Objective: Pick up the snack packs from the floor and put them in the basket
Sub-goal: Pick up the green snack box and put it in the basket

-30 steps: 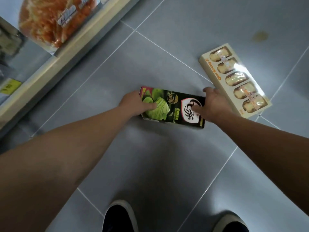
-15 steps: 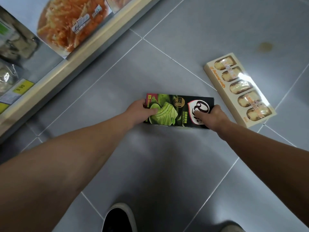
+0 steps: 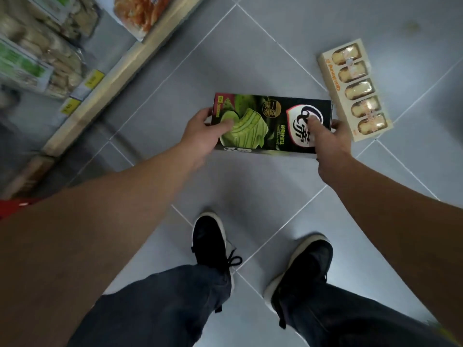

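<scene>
A black and green snack box (image 3: 271, 121) is off the floor, held level in front of me. My left hand (image 3: 204, 135) grips its left end with the thumb on top. My right hand (image 3: 328, 144) grips its right end, thumb on the white logo. A second snack pack, a cream box with several pastries behind a clear window (image 3: 354, 90), lies flat on the grey tiles to the right of the held box. A red thing (image 3: 15, 205) shows at the far left edge behind my left forearm; I cannot tell whether it is the basket.
A store shelf (image 3: 120, 71) with packaged food and yellow price tags runs along the upper left. My two dark shoes (image 3: 210, 242) stand on the grey tiled floor (image 3: 250, 51) below the held box.
Both hands closed on the green box and lifted it off the floor. The view rose and pulled back, so my legs and shoes now show.
</scene>
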### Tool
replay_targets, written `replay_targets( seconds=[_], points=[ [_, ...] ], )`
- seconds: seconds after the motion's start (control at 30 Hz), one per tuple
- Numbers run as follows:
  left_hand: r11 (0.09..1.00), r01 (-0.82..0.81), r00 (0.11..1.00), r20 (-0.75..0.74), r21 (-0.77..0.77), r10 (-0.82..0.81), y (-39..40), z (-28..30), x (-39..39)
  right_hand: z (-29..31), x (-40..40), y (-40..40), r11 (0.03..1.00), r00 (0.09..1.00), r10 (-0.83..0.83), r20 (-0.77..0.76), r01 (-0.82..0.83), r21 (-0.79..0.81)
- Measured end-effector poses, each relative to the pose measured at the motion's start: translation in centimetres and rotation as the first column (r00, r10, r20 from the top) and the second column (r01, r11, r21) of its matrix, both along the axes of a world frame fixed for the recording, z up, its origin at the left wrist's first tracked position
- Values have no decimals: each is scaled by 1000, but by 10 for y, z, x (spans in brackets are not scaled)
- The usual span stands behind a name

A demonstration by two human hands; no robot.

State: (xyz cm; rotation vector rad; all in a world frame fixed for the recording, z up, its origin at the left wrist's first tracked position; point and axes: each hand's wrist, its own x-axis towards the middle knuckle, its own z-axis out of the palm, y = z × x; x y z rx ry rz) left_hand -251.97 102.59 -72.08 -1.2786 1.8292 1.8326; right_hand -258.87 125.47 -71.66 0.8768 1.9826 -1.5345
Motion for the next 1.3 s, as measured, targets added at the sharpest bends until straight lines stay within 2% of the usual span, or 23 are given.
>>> replay_targets(
  seconds=[0.23, 0.4, 0.53, 0.73, 0.97, 1.13, 1.3],
  points=[
    [999, 5, 1000, 27, 44, -6, -13, 172, 37, 179, 25, -17, 998, 1000, 27, -9, -26, 65],
    [998, 34, 999, 26, 49, -35, -24, 271, 69, 286, 43, -30, 992, 996, 89, -13, -87, 86],
    [1000, -7, 999, 41, 24, 6, -38, 323, 95, 344, 58, -47, 977, 980, 198, -24, -195, 82],
    [997, -78, 995, 60, -9, 78, -65, 367, 150, 382, 87, -83, 930, 930, 360, -75, -352, 105],
    [955, -280, 959, 19, -97, 283, -109, 394, 254, 400, 149, -160, 828, 817, 561, -132, -553, 96],
    [894, -420, 901, 46, -158, 431, -162, 406, 355, 405, 227, -243, 711, 698, 702, -140, -697, 92],
    [847, -494, 846, 115, -195, 520, -222, 394, 446, 392, 304, -320, 633, 622, 771, -135, -771, 64]
  ],
)
